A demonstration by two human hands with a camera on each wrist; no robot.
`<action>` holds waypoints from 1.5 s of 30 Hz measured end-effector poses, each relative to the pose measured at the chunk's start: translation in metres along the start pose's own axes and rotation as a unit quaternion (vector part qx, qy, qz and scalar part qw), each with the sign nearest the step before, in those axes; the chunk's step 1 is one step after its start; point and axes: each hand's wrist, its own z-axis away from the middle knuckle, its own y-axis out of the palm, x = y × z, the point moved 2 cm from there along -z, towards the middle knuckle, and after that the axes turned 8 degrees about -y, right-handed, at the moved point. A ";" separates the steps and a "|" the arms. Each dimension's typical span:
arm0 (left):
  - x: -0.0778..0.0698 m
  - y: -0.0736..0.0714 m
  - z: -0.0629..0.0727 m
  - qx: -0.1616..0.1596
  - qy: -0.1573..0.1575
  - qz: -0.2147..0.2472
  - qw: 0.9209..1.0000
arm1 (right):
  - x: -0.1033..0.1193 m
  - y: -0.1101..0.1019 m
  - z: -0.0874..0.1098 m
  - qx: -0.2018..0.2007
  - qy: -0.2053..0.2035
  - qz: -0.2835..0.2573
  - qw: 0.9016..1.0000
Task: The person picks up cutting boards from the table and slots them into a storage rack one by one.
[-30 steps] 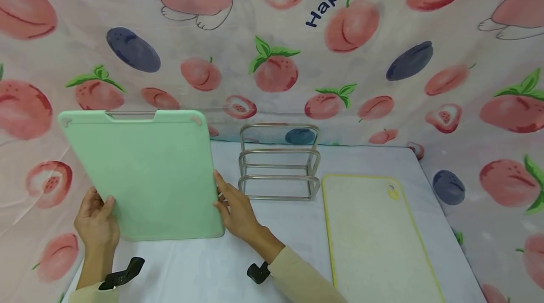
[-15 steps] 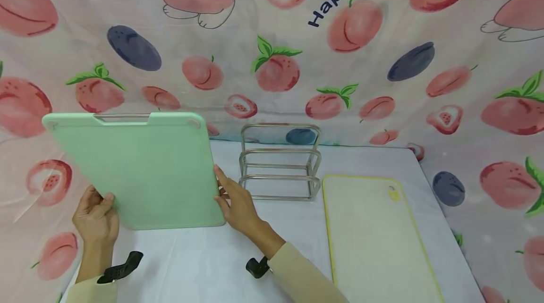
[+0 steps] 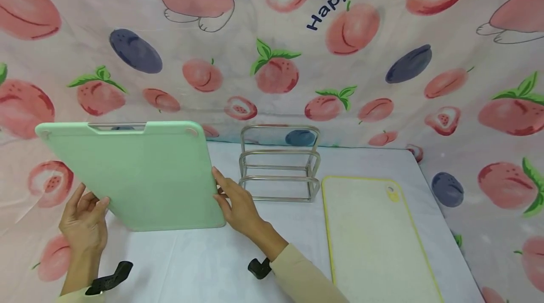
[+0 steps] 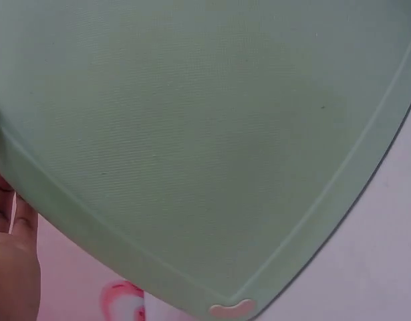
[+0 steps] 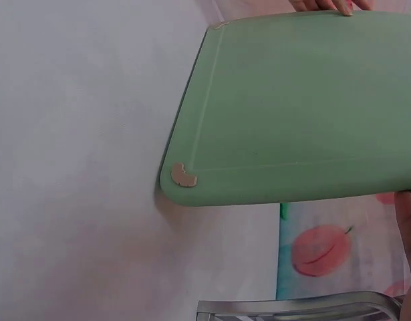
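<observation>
A pale green cutting board [image 3: 144, 175], with a handle slot at its top edge and pinkish corner pads, stands tilted over the left part of the table in the head view. My left hand [image 3: 86, 227] grips its left edge, thumb on the near face and fingers partly hidden behind. At the right edge, my right hand [image 3: 240, 206] holds the board between thumb and fingers. The left wrist view is mostly filled by the board [image 4: 212, 147]. In the right wrist view, the board's lower corner [image 5: 185, 177] hangs close to the white cloth.
A silver wire rack [image 3: 279, 178] with several upright loops stands at the back middle, just beyond my right hand. To the right, a whitish cutting board with a yellow rim [image 3: 378, 237] lies flat on the white-covered table [image 3: 199, 270]. Fruit-printed cloth [image 3: 238, 71] hangs behind.
The green cutting board has tipped and shifted left, its top edge now farther left and lower in view. My left hand has moved left with it; my right hand has hardly moved.
</observation>
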 end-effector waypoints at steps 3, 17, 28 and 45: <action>-0.002 0.002 -0.002 0.013 0.003 -0.014 1.000 | -0.001 -0.001 0.000 0.005 -0.009 -0.003 1.000; -0.016 0.007 0.007 -0.007 0.015 -0.283 0.959 | 0.001 -0.012 -0.007 0.013 -0.076 0.035 0.996; -0.002 0.012 0.003 -0.167 0.064 -0.198 0.964 | -0.001 -0.007 -0.012 -0.010 -0.094 0.064 0.993; 0.007 0.015 -0.003 -0.200 0.085 -0.157 0.963 | -0.010 -0.003 -0.019 -0.016 -0.098 0.078 0.992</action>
